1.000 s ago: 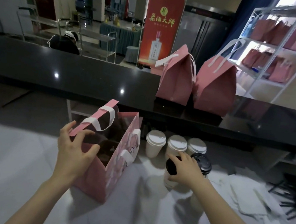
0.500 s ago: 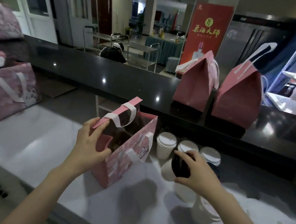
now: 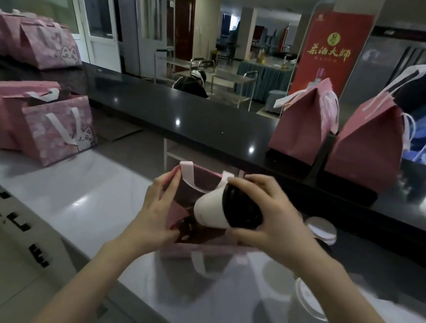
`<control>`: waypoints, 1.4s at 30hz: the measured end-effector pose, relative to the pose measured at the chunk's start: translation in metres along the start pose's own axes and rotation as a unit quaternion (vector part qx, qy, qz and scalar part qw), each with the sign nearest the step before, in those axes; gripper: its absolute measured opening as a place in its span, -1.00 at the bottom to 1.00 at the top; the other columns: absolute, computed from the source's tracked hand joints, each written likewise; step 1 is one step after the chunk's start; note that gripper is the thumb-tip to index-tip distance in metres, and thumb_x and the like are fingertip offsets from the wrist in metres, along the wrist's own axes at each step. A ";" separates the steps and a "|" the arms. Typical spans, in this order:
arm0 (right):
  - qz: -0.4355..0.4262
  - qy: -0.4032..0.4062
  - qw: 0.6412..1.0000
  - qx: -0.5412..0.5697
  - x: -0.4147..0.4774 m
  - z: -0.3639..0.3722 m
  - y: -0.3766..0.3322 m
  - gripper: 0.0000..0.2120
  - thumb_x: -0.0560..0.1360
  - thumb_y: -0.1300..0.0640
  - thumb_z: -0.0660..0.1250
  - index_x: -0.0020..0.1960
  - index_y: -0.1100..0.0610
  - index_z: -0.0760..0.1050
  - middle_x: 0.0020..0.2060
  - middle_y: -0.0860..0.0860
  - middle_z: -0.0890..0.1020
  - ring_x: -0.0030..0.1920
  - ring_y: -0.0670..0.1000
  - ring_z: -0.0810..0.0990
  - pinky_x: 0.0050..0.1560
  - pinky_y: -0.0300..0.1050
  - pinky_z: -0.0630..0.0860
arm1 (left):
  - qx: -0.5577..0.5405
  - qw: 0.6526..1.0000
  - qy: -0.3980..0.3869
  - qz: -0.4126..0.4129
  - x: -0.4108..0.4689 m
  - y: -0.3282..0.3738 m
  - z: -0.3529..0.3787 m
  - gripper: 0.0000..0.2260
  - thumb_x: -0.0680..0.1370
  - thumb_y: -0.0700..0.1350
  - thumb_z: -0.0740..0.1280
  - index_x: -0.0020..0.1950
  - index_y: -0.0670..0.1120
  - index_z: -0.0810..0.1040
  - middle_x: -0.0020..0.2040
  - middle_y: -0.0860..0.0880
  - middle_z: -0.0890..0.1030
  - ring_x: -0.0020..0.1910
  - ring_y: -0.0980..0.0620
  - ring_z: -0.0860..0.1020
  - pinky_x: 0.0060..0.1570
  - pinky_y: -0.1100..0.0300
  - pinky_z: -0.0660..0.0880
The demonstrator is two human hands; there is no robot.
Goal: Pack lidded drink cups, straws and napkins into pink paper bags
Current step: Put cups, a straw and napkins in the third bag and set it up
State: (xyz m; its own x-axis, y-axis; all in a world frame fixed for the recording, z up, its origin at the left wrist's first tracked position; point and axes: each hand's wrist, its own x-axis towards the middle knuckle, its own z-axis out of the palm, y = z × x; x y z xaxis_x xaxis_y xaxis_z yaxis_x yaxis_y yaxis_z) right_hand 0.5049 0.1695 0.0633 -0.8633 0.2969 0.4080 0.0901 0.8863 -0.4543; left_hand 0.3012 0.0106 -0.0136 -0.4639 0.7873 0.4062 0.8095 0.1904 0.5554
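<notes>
Head view puts you mid-load: your right hand (image 3: 274, 223) curls its fingers round the black-lidded end of a white cup (image 3: 213, 213). The cup is tipped almost on its side, base aimed left into the mouth of the open pink bag (image 3: 221, 252) on the white worktop (image 3: 93, 199). Your left hand (image 3: 156, 216) pinches the bag's left rim between thumb and fingers, holding it wide.

Next, I judge, you must swing the cup upright and lower it base first. Tilted like this, the lid could weep or the base could catch the rim. Keep the left pinch firm so the mouth doesn't fold in. More lidded cups (image 3: 319, 227) wait just right of the bag. I can see no straws or napkins.

Readable writing is sparse. The red banner (image 3: 329, 52) at far right carries gold Chinese characters, seemingly 茶油大师; the smaller line beneath is too small to read. A far-left patterned bag (image 3: 59, 130) shows a cartoon cat, with no legible text.
</notes>
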 end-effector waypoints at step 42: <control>0.054 -0.229 0.951 -0.200 0.097 0.188 0.006 -0.27 0.39 0.11 0.45 0.45 -0.10 0.19 0.43 0.09 0.16 0.41 0.20 0.15 0.12 0.17 0.51 | 0.041 0.997 0.017 0.063 0.026 -0.068 -0.034 -0.18 0.47 -0.34 0.35 0.59 0.01 -0.02 0.57 0.18 -0.06 0.53 0.12 0.10 0.30 0.57 0.11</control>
State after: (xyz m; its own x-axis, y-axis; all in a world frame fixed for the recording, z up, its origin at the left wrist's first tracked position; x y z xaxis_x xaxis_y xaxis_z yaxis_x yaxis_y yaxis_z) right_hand 0.3282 0.1365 -0.0489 -0.9559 0.2888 -0.0540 0.2929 0.9510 -0.0990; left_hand 0.2218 -0.0019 -0.0158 -0.3667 0.7882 0.4942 0.8882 0.1385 0.4381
